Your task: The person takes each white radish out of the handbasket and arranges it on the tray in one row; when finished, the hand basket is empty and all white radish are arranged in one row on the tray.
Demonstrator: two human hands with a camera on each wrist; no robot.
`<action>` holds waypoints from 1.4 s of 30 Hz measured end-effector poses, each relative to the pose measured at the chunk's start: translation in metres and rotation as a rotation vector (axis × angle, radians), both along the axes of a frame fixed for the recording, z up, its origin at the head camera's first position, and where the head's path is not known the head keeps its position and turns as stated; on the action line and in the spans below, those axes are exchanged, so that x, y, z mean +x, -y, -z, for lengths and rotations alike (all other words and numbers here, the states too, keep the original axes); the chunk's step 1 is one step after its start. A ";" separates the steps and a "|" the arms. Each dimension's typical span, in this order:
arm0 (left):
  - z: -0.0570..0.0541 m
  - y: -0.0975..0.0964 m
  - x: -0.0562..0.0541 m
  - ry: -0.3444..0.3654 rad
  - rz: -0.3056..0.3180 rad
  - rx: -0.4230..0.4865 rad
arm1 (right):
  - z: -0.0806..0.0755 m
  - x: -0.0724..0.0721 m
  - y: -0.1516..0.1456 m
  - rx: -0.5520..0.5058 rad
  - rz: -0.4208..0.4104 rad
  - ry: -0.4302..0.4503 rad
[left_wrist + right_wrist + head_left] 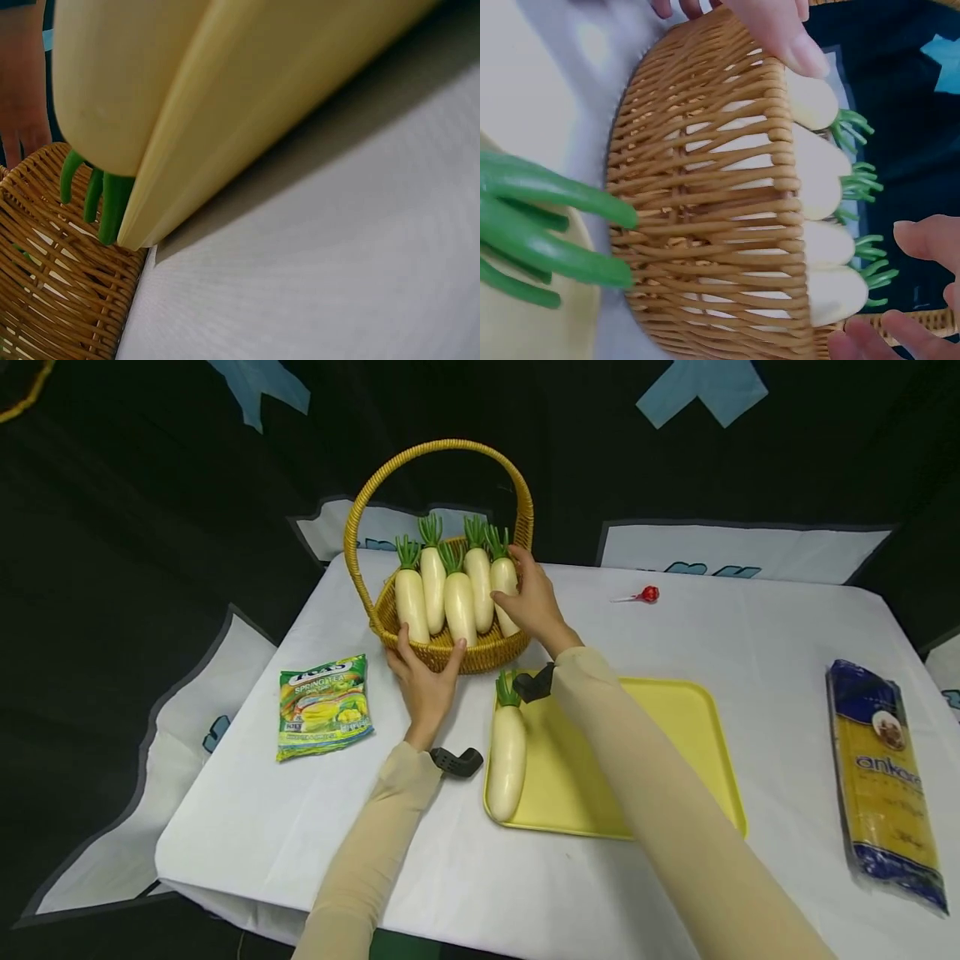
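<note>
Reaching into the wicker basket (pixel 442 652) with the right hand (pixel 531 602), fingers curled round the rightmost white radish (pixel 504 587) of the five standing in it, green tops up. Bracing the near rim with the left hand (pixel 425 681), thumb and fingers spread and pressed against the weave, gripping nothing. Looks like the pick-up step of emptying the basket: grasp apparently made, radish not yet lifted, though the right wrist view shows only fingertips near the rim, so how firm the hold is cannot be told. One radish (pixel 507 760) already lying just in front of the basket, along the left edge of the yellow tray (pixel 675 760), leaves pointing back toward the basket. Next move probably calls for a lift straight up, clear of the rim and under the arched handle (pixel 435 447), then a swing toward the tray's bare side, with the left hand keeping the basket from tipping.

Left of the basket, a green snack packet (pixel 324 706) reading "SPRINGTEA", smaller print too fine to make out. Far to the right of the basket, a long blue-and-yellow pasta pack (pixel 885 777) with "ankara" partly legible. Right of the basket and behind the tray, a red lollipop (pixel 643 595) on the white tablecloth (pixel 750 635).
</note>
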State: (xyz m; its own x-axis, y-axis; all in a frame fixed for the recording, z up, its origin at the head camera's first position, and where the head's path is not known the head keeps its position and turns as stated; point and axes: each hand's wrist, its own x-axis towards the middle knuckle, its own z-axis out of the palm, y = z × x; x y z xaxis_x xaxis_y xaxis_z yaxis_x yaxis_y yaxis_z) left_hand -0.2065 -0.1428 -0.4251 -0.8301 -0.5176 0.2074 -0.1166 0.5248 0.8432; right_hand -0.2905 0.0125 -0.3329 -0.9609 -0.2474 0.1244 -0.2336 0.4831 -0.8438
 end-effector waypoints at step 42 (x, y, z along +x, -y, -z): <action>0.001 0.000 0.003 0.005 -0.004 -0.011 | 0.020 -0.029 0.023 0.275 0.035 0.241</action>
State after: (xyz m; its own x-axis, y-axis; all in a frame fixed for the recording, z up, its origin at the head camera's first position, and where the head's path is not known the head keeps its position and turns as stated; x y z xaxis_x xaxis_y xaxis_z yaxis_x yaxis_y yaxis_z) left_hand -0.2035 -0.1429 -0.4260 -0.8293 -0.5184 0.2086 -0.1230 0.5334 0.8369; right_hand -0.3191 -0.0109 -0.3530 -0.9629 -0.2066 -0.1734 -0.0230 0.7034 -0.7104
